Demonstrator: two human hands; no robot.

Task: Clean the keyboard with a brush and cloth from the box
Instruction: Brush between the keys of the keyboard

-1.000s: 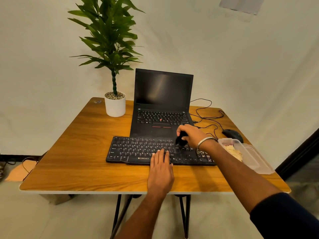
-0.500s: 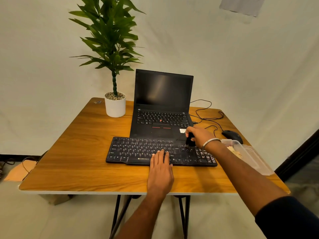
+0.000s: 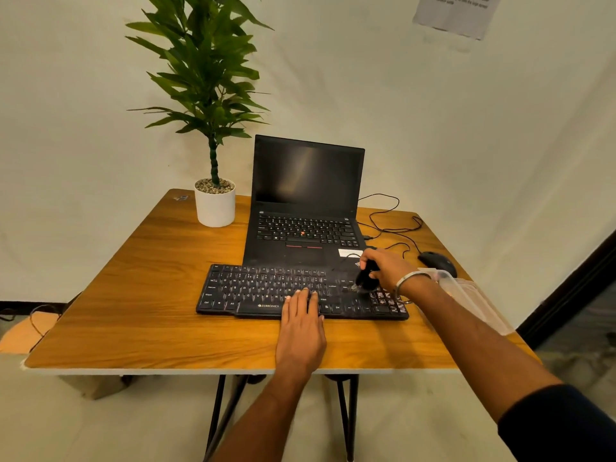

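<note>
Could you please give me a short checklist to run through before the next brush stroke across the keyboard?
1. Brush gripped: the right hand holds the small black brush. Ok.
2. Bristles on the keys: the tip meets the right part of the flat black external keyboard. Ok.
3. Keyboard steadied: the left hand lies flat on its front edge. Ok.
4. Stroke path: the black mouse cable lies behind the keyboard, off the keys. Ok.
5. Cloth ready: the clear plastic box sits behind the right wrist; its contents are hidden. Cannot tell.

Warm, dim light, soft shadows, wide-angle bending at the edges.
</note>
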